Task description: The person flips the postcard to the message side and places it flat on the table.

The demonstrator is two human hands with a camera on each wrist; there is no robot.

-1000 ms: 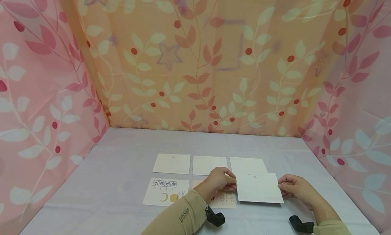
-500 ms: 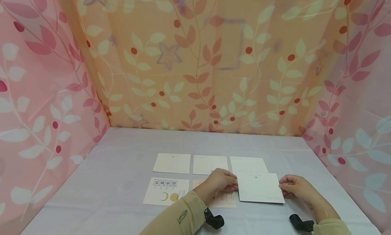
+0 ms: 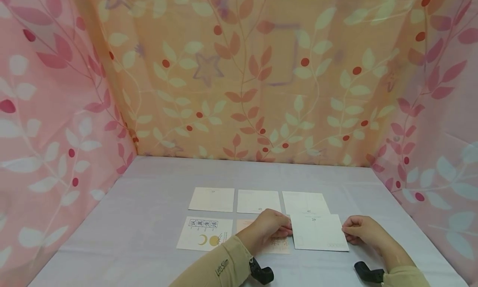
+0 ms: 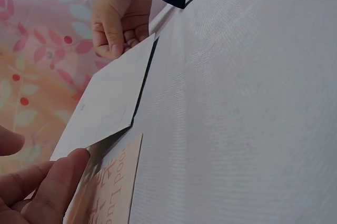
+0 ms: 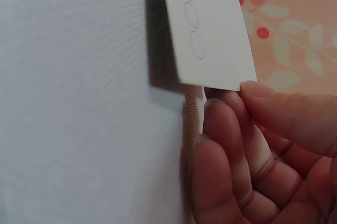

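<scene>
A plain cream postcard [image 3: 319, 233] stands out at the right of the head view, its front edge raised with a dark shadow under it. My right hand [image 3: 362, 231] pinches its right edge; in the right wrist view the thumb lies on the corner of the postcard [image 5: 210, 45], with the fingers beneath. At the opposite edge, my left hand [image 3: 269, 227] has its fingertips against the card, the thumb apart from them in the left wrist view. A peach card [image 3: 276, 246] with orange lettering lies partly hidden under that hand.
Three blank-sided cards form a back row: one left [image 3: 211, 199], one in the middle [image 3: 257, 200], one right [image 3: 304, 201], overlapped by the held postcard. A card with a moon and sun [image 3: 205, 234] lies front left. Floral curtains [image 3: 231, 71] enclose the white table [image 3: 112, 233].
The held postcard has come slightly lower and nearer in the head view, both hands moving with it. The cards on the table keep their places.
</scene>
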